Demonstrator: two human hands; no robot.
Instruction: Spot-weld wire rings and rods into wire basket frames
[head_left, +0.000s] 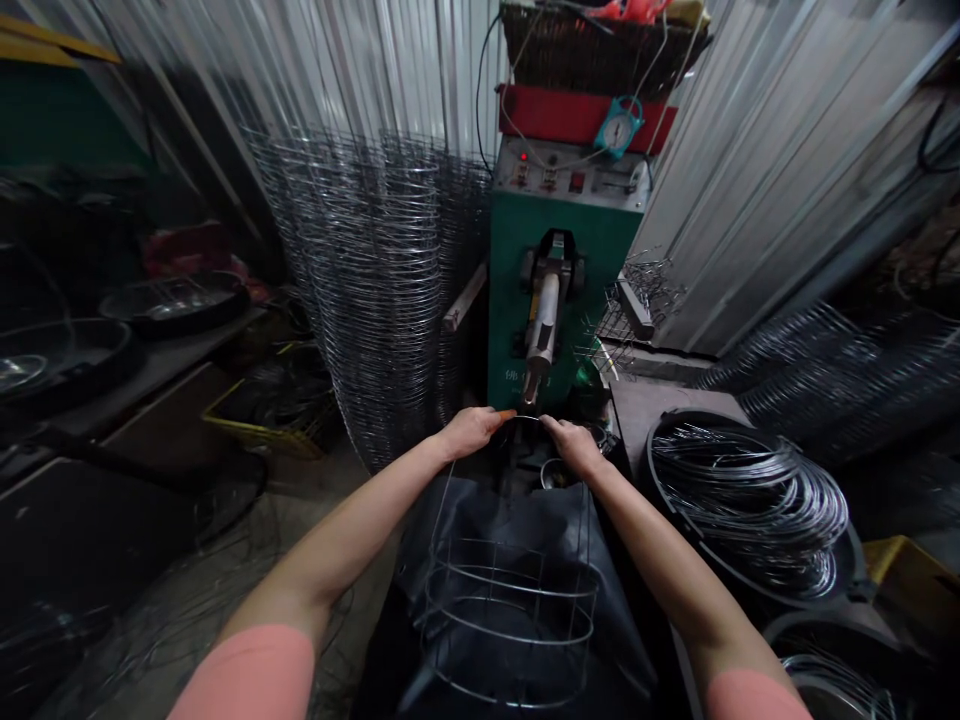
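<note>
A round wire frame (517, 640), made of thin metal rings joined by upright wires, rests over a dark apron (622, 640) on my lap. My left hand (471, 432) is closed on the frame's far end, with something orange (508, 415) at its fingertips; I cannot tell what that is. Opposite it, my right hand (574, 445) pinches the same end. A short curve of wire shows between the hands, just below the tip of a metal electrode arm (546, 320). That arm juts from a green welding machine (517, 260). Whether tip and wire touch is unclear.
Tall stacks of wire rings (382, 290) stand left of the machine. At right, a black tub (660, 500) holds many curved wires. A yellow crate (225, 425) sits on the left floor. A blue dial scale (619, 128) hangs above the control panel.
</note>
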